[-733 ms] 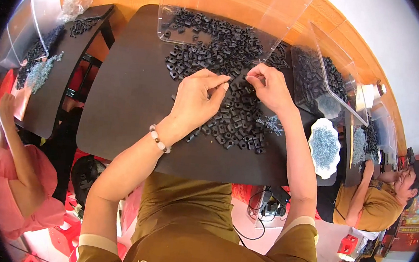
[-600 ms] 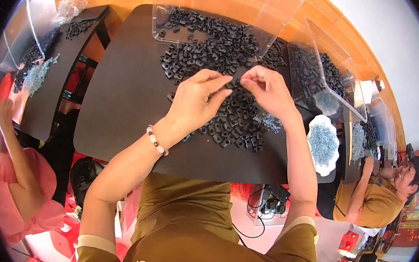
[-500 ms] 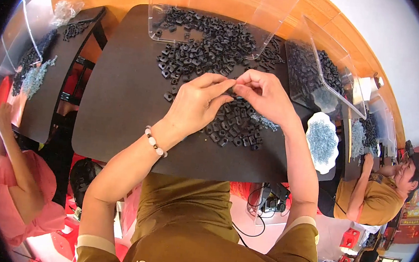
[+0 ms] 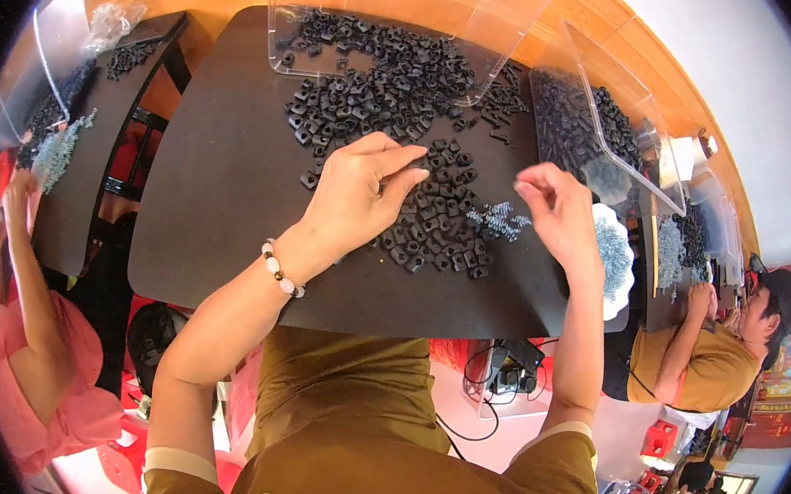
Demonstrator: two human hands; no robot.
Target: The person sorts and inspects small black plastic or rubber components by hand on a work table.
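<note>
My left hand (image 4: pixel 368 184), with a beaded bracelet (image 4: pixel 284 271) on its wrist, is held over the dark table. Its thumb and index finger pinch at the edge of a near group of small black block-like parts with holes (image 4: pixel 438 232); whatever is between the fingertips is too small to make out. To the right, my right hand (image 4: pixel 561 214) has its fingers curled in, slightly blurred, with no piece visible at the tips. It hovers just beside a small heap of blue-grey screw-like pieces (image 4: pixel 498 221), between that heap and a white scalloped dish (image 4: pixel 616 306) of similar pieces.
A larger black-part pile (image 4: pixel 360 110) spills from a clear plastic bin (image 4: pixel 271 28) at the back of the dark table (image 4: pixel 207 167). Another clear bin (image 4: pixel 599 142) stands back right. Co-workers sit left, in a pink top (image 4: pixel 42 368), and right, in a brown shirt (image 4: pixel 707 364).
My hands have come apart. The right hand has moved right, beside the blue-grey pieces; the left stays near its earlier place, still pinching.
</note>
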